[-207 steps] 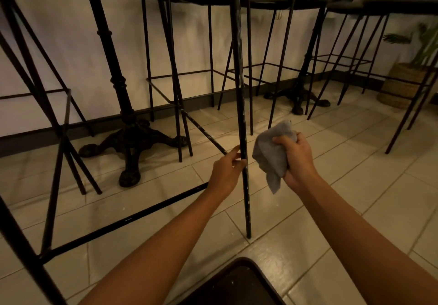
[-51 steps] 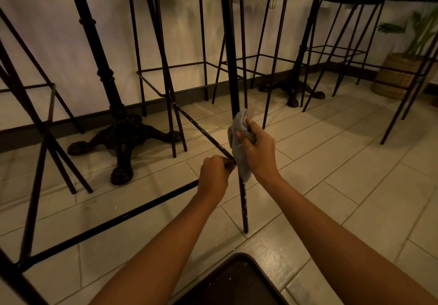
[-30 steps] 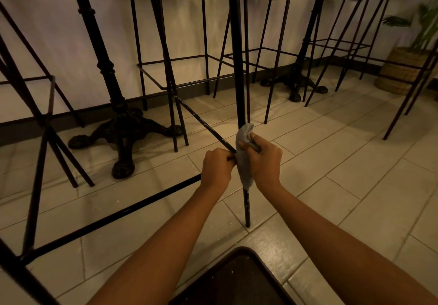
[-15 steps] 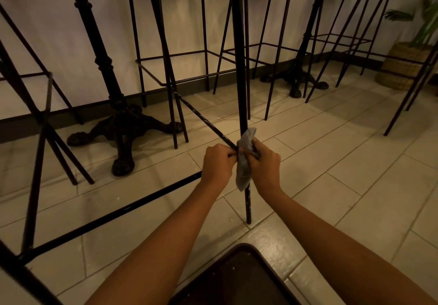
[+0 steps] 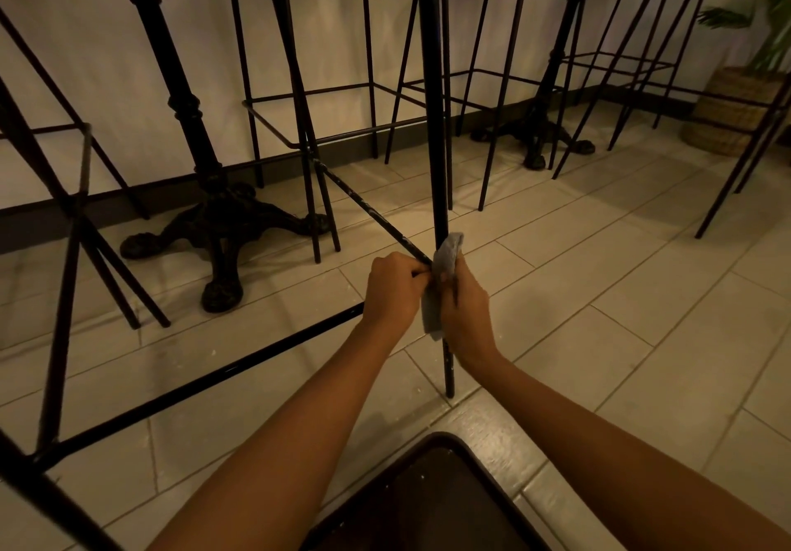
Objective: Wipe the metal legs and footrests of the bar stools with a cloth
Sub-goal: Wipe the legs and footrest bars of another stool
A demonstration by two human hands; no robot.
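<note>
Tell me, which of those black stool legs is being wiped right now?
The nearest leg, front and centre: only there does the right hand hold the grey cloth, the left hand gripping alongside.

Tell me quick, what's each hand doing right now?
Left hand: closed, gripping the footrest bar.
Right hand: closed, holding the cloth against the stool leg.

Right hand (image 5: 464, 306) wraps cloth (image 5: 445, 257) round stool leg (image 5: 434, 122) — left hand (image 5: 394, 289) beside.

single head-worn view, low near the tiled floor (image 5: 599, 293), facing forward and down, close on the stool leg (image 5: 432, 122)
</note>
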